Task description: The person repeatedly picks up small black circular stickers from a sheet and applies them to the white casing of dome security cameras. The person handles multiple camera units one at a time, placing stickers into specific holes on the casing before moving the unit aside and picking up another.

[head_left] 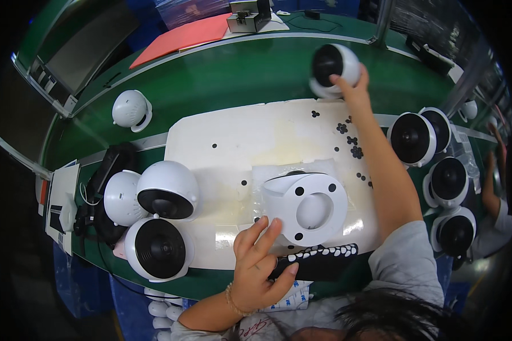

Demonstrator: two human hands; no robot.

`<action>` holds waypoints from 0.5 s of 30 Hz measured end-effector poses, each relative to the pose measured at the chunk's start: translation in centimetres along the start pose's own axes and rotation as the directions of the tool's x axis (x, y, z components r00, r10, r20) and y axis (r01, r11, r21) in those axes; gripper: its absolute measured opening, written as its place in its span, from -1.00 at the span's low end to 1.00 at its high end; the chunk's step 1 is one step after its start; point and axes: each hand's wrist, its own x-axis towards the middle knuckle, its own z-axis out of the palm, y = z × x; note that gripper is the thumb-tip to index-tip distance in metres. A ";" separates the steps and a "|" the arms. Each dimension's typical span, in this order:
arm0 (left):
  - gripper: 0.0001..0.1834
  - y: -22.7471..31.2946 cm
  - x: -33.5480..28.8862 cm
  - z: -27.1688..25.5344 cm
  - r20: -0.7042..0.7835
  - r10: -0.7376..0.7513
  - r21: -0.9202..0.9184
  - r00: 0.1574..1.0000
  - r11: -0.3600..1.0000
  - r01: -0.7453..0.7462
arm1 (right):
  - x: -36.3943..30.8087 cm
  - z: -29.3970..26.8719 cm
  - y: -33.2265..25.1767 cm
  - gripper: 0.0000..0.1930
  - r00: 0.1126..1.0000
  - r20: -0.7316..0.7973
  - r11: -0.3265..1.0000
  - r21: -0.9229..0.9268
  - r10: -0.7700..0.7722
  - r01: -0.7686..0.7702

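My right hand (pixel 354 85) reaches to the far side of the bench and grips a white ball-shaped camera (pixel 351 63) with a black front; both are slightly blurred. My left hand (pixel 257 264) has its fingers spread, with fingertips at the near left edge of another white camera (pixel 338 207). That camera lies with its round base facing up on a pale foam sheet (pixel 261 176). Three black round pads show on the base around a recessed ring. Whether my left fingertips touch the base or only hover over it, I cannot tell.
Several white cameras stand at left (pixel 168 182) and right (pixel 412 139); one stands far left (pixel 132 109). Loose black pads (pixel 356 152) dot the cream mat (pixel 210 125). A black strip with white dots (pixel 324 264) lies by my left hand. Another person's arm (pixel 489 182) shows at right.
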 end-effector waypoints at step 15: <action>-0.72 0.5 0.2 0.0 -0.052 0.009 -0.040 0.999 0.999 -0.011 | -10.2 0.1 -7.1 -0.50 0.864 0.484 0.944 -0.200 -0.136 0.261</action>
